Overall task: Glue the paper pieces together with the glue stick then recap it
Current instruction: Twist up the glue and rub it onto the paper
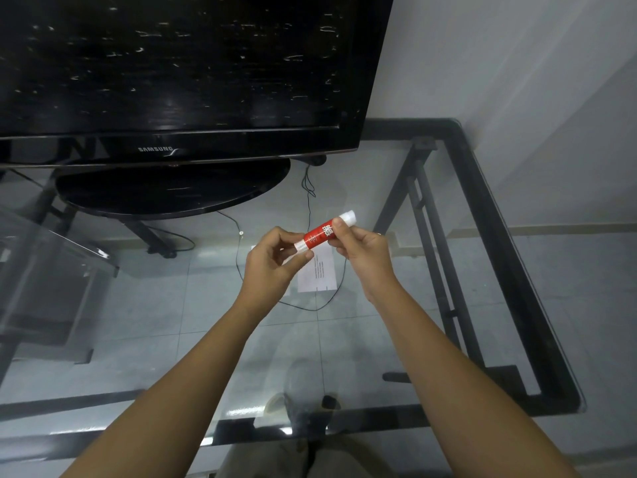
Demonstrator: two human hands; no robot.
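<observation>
Above the paper (pixel 319 270), before the television (pixel 172 81), both hands' grips clasp the glue stick (pixel 320 233).

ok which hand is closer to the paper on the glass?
Left. The left hand hangs over the paper's left edge, gripping the glue stick's lower end; the right hand holds its body, up-right of the sheet.

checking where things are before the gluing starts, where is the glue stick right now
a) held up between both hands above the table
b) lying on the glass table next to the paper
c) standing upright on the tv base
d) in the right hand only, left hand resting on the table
a: the glue stick is gripped at one end by the left hand and at the other by the right hand, lifted above the paper on the glass table.
</observation>
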